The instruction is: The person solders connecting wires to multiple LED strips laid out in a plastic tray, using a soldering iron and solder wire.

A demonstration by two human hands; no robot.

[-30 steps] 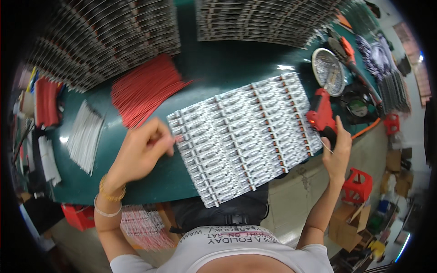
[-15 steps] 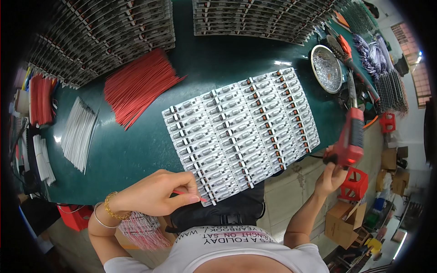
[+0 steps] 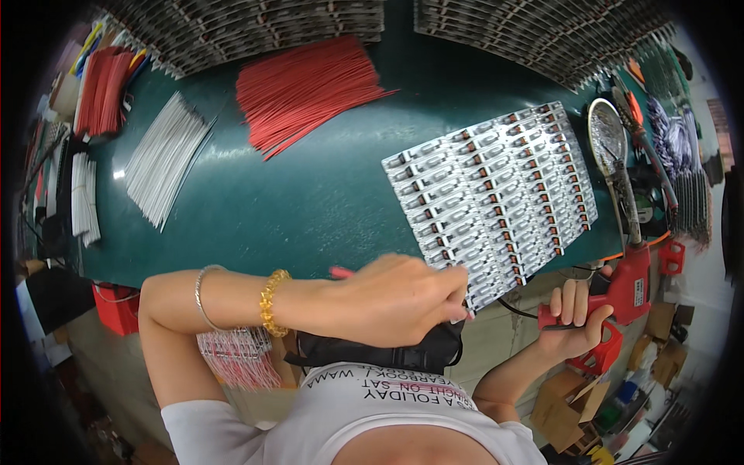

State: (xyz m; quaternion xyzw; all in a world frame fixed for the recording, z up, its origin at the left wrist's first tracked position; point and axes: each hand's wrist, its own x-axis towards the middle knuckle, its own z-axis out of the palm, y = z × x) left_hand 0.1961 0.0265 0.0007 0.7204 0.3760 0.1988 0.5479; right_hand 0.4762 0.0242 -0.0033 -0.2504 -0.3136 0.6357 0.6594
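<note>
A white panel (image 3: 496, 194) made of many small modules in rows lies slanted on the green table. At its near left corner is my left hand (image 3: 395, 302), fingers pinched together. A thin red wire (image 3: 341, 273) shows behind that hand, and its middle is hidden by the fingers. To the right of the panel, past the table's near edge, my right hand (image 3: 572, 314) grips the handle of a red soldering gun (image 3: 632, 291). The gun's metal barrel (image 3: 632, 217) points away from me, toward a round metal dish (image 3: 607, 132).
Red wires (image 3: 310, 93) and white wires (image 3: 167, 159) lie in loose bundles on the left half of the table (image 3: 271, 209). Two stacks of panels (image 3: 256, 31) stand at the far edge. A cardboard box (image 3: 570, 403) and red plastic stools are on the floor.
The whole view has shifted, so table things sit further right and higher. My left hand stays at the panel's near corner with the wire. The soldering gun has come lower and turned.
</note>
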